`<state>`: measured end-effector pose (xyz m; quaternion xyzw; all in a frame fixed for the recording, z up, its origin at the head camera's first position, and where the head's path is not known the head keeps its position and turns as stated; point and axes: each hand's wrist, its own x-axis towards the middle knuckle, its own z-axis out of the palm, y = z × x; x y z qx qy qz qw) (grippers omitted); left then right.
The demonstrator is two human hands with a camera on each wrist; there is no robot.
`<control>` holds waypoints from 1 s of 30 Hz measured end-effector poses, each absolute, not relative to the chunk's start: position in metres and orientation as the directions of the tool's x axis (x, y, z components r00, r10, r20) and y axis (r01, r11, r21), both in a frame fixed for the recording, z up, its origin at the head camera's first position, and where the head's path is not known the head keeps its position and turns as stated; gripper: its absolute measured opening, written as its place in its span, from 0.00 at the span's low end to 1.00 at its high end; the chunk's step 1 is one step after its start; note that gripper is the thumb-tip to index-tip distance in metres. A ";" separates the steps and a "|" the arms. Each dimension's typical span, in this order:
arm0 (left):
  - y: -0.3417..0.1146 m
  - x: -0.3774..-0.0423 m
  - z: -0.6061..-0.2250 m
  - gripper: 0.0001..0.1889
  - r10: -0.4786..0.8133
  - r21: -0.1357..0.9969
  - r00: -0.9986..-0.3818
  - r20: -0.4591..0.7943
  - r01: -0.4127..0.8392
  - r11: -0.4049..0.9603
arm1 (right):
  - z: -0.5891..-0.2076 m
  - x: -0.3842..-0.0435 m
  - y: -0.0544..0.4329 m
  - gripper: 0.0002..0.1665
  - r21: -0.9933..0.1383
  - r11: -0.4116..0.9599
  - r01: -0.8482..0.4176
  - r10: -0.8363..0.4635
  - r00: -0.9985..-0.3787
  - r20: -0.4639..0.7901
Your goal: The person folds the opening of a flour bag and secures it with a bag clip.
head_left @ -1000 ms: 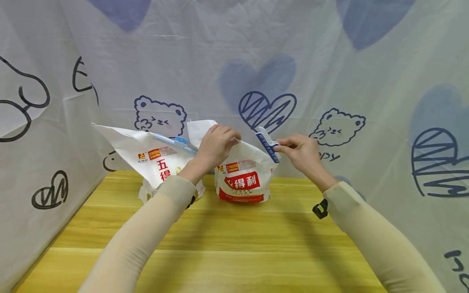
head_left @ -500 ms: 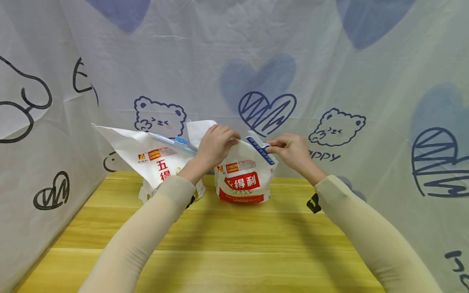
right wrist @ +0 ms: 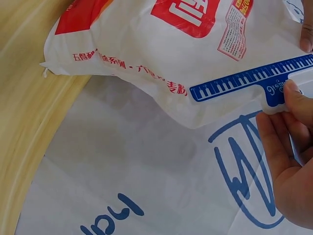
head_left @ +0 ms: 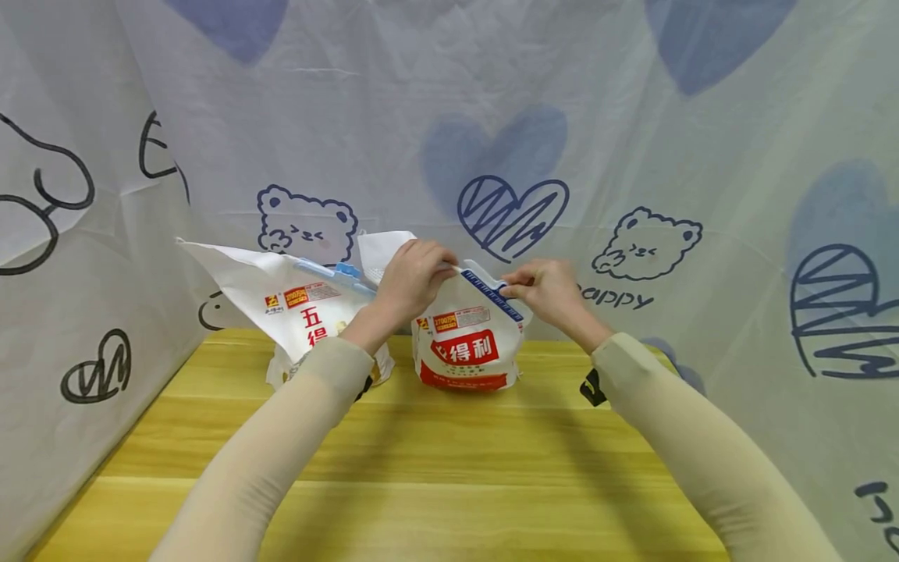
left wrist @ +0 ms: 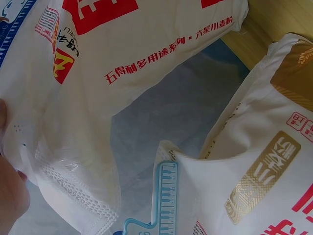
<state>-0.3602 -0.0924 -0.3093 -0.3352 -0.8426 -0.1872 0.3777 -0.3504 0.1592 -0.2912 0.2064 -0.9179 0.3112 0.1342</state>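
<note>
A white flour bag (head_left: 460, 324) with red print stands upright near the back of the table. My left hand (head_left: 414, 277) grips its top edge, fingers curled over it. In my right hand (head_left: 551, 293), thumb and fingers pinch the tab of a dark blue piano-key clip (head_left: 492, 295). The clip's long bar lies along the sloping right part of the bag's top, its upper end close to my left fingertips. The right wrist view shows the clip (right wrist: 234, 84) across the bag's edge, with the bag's corner sticking out past it.
Left of it stands a second white flour bag (head_left: 281, 289) with a light blue clip (head_left: 330, 272) on its top, partly behind my left arm. The wooden table (head_left: 449, 468) meets a white printed cloth (head_left: 597, 117) behind the bags.
My right hand has moved left with the dark blue clip, from beside the bag's right corner to farther along its top edge. My left hand keeps its hold in the same place.
</note>
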 end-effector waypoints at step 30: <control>-0.090 -0.356 -0.308 0.04 0.419 0.058 -0.460 0.783 0.725 0.687 | -0.288 -0.350 0.150 0.21 -0.426 0.764 -0.484 -0.378 -0.871 0.312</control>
